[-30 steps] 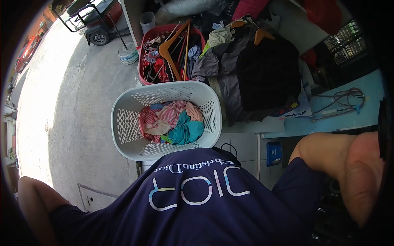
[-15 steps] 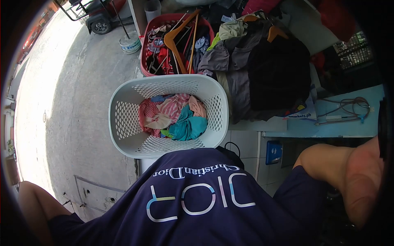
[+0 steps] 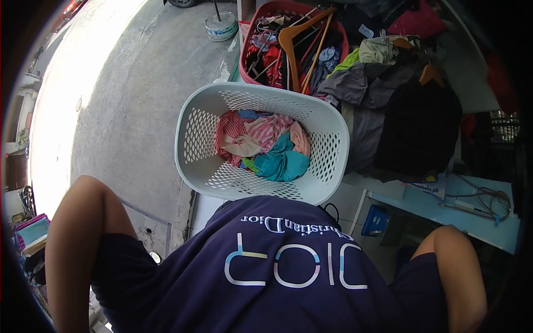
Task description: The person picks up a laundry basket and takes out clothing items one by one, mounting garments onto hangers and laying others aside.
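Neither of my hands is in the picture. My left arm (image 3: 78, 244) bends at the lower left and runs out of the bottom edge; my right arm (image 3: 458, 277) does the same at the lower right. Directly ahead of my dark blue shirt (image 3: 300, 299) stands a pale perforated laundry basket (image 3: 191, 172). In its bottom lies a small heap of clothes: a teal garment (image 3: 283, 162), a red checked cloth (image 3: 226, 129), a pink patterned piece (image 3: 269, 130) and a peach one (image 3: 300, 139).
Behind the basket is a red basket (image 3: 244, 58) with wooden hangers (image 3: 287, 44) and clothes. Dark garments (image 3: 419, 122) are piled to its right. A light blue shelf (image 3: 488, 225) carries a coiled cord (image 3: 494, 202). Concrete ground (image 3: 133, 111) stretches left, with a pole's painted base (image 3: 221, 28).
My view has turned, so the baskets and clothes sit further right. My left arm shows more, and my right arm has dropped lower. The clothes in the basket look unchanged.
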Demonstrator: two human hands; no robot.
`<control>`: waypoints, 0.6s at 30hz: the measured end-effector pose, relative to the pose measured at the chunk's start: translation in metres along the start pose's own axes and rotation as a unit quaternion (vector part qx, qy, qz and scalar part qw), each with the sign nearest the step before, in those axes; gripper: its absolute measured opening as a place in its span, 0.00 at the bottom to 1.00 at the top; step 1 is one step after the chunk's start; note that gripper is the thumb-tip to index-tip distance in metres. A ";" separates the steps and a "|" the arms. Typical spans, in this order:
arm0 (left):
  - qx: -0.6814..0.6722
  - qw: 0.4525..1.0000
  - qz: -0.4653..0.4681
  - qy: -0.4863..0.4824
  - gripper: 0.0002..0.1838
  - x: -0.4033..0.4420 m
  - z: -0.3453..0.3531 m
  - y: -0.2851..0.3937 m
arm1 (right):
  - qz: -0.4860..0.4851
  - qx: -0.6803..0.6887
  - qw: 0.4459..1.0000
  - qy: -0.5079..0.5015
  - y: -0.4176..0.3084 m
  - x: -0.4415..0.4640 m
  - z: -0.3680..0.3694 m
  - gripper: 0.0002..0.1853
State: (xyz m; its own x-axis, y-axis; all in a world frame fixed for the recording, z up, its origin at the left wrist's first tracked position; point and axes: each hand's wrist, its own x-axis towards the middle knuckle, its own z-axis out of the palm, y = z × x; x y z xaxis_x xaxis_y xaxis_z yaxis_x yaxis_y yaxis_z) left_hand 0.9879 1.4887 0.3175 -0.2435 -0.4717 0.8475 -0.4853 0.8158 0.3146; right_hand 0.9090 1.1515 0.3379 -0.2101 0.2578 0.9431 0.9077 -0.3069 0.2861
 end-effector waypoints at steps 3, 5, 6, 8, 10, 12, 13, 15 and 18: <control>-0.262 0.958 0.111 0.031 0.24 -0.041 -0.025 -0.018 | 0.027 0.001 0.997 0.069 0.009 -0.009 0.000 0.25; -0.409 0.908 0.071 0.051 0.35 -0.108 -0.030 -0.101 | 0.081 -0.001 0.988 0.134 0.013 -0.028 -0.007 0.25; -0.405 0.906 -0.037 0.115 0.40 -0.141 -0.018 -0.150 | 0.133 -0.004 0.979 0.155 0.016 -0.043 -0.013 0.25; -0.370 0.808 -0.400 0.223 0.53 -0.213 0.006 -0.230 | 0.318 -0.033 0.939 0.126 0.020 -0.099 -0.021 0.33; -0.283 0.698 -0.640 0.154 0.61 -0.261 0.043 -0.294 | 0.511 0.040 0.855 0.077 0.022 -0.156 -0.028 0.43; -0.221 0.662 -0.710 0.093 0.55 -0.344 0.087 -0.345 | 0.656 -0.033 0.748 0.091 0.026 -0.204 -0.009 0.42; -0.192 0.633 -0.747 0.068 0.50 -0.371 0.104 -0.363 | 0.693 -0.036 0.714 0.087 0.024 -0.226 -0.003 0.38; -0.120 0.548 -0.826 0.050 0.35 -0.381 0.120 -0.385 | 0.738 -0.028 0.670 0.072 0.015 -0.266 0.010 0.27; 0.199 0.624 -0.745 0.123 0.44 -0.449 0.177 -0.434 | 0.803 0.003 0.593 0.052 -0.001 -0.303 0.029 0.20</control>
State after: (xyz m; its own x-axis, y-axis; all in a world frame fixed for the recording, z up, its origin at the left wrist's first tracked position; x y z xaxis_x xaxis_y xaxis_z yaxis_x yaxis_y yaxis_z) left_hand 1.1586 1.2875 -0.2753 0.8404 -0.5020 -0.2044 -0.2016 -0.6395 0.7418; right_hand 0.9825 1.1004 0.0473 0.9068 -0.4216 0.0038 -0.0317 -0.0773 -0.9965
